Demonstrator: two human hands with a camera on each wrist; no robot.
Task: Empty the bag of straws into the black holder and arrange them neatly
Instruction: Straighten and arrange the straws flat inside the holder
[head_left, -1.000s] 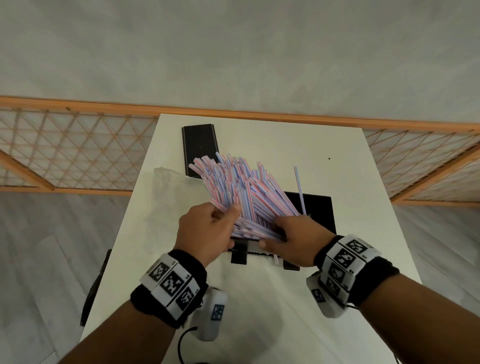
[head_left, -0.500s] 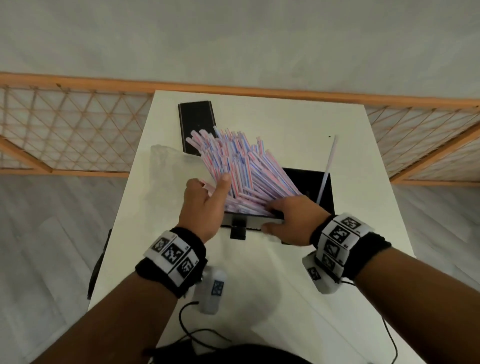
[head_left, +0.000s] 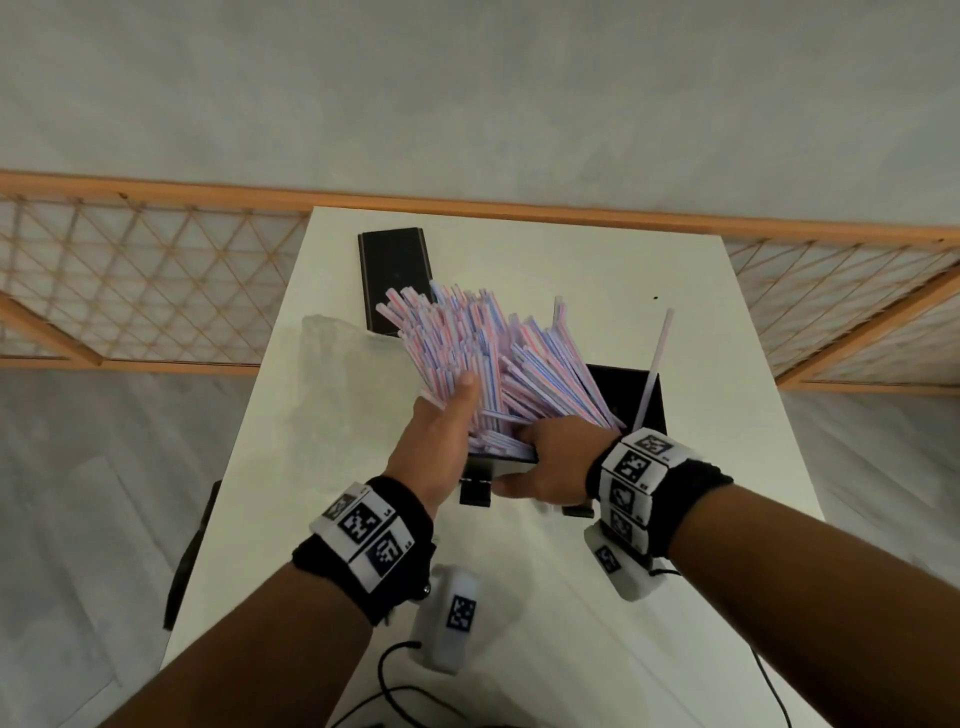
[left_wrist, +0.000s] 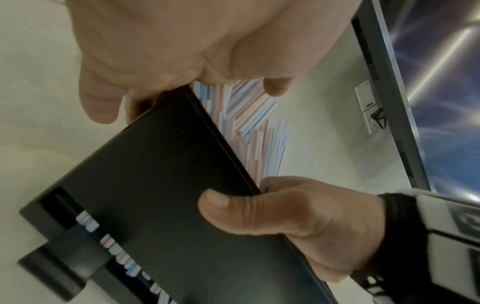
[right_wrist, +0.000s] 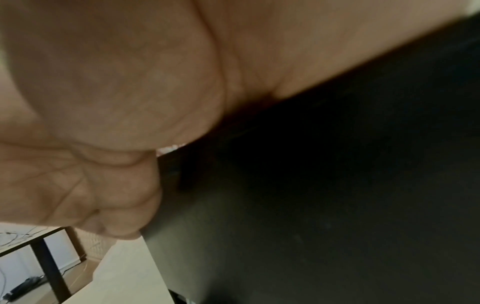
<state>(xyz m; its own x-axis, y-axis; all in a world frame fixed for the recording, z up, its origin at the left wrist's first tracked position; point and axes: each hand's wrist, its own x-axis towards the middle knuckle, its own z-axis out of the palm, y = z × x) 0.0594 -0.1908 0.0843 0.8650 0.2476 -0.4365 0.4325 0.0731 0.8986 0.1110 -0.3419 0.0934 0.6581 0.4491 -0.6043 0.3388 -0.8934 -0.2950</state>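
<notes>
A thick bundle of pink-and-blue striped straws (head_left: 483, 353) stands in the black holder (head_left: 621, 389) and fans out toward the back left. My left hand (head_left: 452, 415) wraps the bundle's left side, thumb up on its front; its fingers are hidden behind the straws. My right hand (head_left: 519, 460) grips the holder's front wall, thumb outside and fingers over the rim. The left wrist view shows that thumb (left_wrist: 221, 201) on the holder (left_wrist: 155, 185), with straws (left_wrist: 249, 115) above. One lone straw (head_left: 655, 364) leans at the holder's right side.
The crumpled clear bag (head_left: 332, 374) lies on the white table (head_left: 727, 441) left of the holder. A flat black panel (head_left: 395, 270) lies at the back behind the straws. A wooden lattice rail runs behind the table. Cables trail at the near edge.
My left hand has slid up the bundle's left side, thumb now raised against the straws. The lone straw tipped over to the right. My right hand stays on the holder's front.
</notes>
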